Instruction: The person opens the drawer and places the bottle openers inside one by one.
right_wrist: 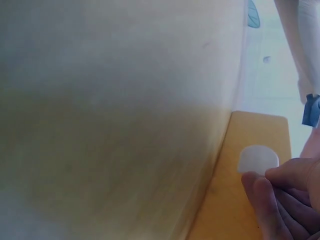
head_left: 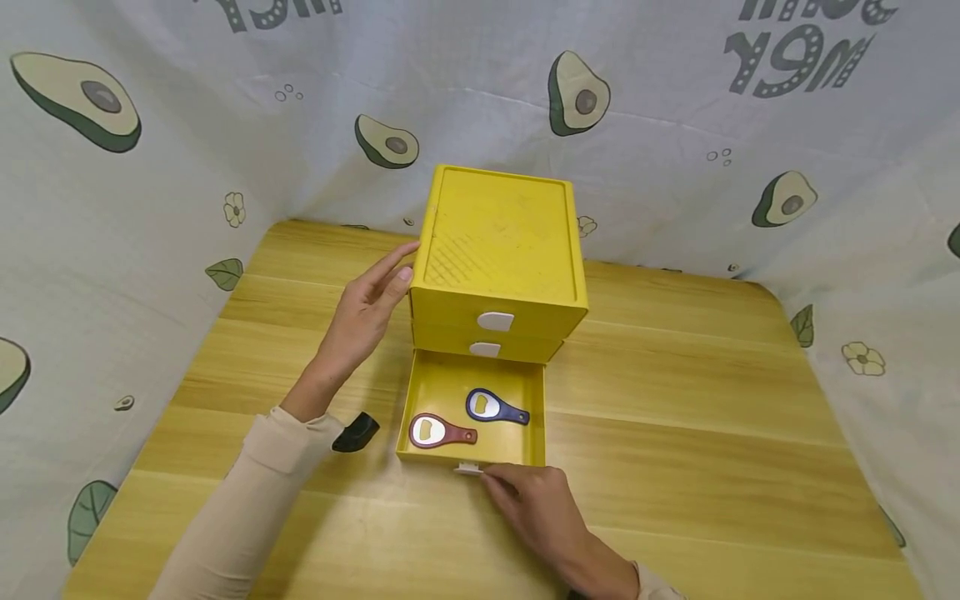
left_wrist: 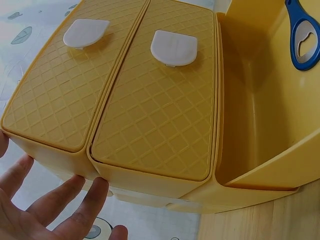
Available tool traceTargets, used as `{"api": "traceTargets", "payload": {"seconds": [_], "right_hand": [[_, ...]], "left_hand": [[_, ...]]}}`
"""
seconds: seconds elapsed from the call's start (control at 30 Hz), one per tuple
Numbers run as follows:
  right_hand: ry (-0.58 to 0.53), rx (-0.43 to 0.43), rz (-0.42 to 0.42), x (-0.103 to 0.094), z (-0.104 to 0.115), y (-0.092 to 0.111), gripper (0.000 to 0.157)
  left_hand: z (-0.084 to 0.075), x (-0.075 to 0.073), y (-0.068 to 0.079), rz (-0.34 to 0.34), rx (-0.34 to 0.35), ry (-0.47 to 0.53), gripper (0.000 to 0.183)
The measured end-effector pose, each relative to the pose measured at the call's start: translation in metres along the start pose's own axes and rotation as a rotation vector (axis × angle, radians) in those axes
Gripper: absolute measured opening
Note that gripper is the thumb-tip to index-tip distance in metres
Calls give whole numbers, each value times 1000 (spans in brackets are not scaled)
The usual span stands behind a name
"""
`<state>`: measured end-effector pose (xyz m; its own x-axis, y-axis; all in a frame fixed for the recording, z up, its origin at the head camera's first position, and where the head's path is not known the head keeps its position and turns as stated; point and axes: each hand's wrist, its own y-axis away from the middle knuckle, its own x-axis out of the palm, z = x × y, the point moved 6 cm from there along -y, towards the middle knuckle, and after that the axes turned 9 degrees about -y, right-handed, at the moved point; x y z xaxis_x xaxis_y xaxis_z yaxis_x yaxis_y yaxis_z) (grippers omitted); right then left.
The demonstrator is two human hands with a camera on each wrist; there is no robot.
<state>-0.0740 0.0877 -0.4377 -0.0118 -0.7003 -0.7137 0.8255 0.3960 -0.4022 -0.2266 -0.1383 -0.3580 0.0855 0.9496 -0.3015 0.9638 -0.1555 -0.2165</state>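
A yellow drawer unit (head_left: 502,237) stands on the table with its bottom drawer (head_left: 450,371) pulled out. In that drawer lie a red bottle opener (head_left: 450,433) and a blue bottle opener (head_left: 510,412). My left hand (head_left: 360,321) touches the unit's left side; in the left wrist view its fingers (left_wrist: 85,212) are spread, with the tips against the yellow wall. At the drawer's front, my right hand (head_left: 543,517) pinches the edge of the white handle (right_wrist: 258,160) between thumb and fingers. The two upper drawers are closed, each with a white handle (head_left: 496,321).
A black band-like piece (head_left: 356,432) shows beside the left sleeve's cuff. The wooden table (head_left: 712,433) extends to both sides of the unit. Behind it hangs a white cloth (head_left: 480,75) printed with avocados.
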Motion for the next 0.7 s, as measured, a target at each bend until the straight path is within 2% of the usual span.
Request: {"api": "traceTargets", "payload": {"seconds": [0.43,0.7], "right_hand": [[44,74,21,0,-18,-20,5],[33,78,32,-1,-26,-36,4]], "left_hand": [[-1,1,0,4,-3,19,45],[-1,0,1,2,-4,22,45]]}}
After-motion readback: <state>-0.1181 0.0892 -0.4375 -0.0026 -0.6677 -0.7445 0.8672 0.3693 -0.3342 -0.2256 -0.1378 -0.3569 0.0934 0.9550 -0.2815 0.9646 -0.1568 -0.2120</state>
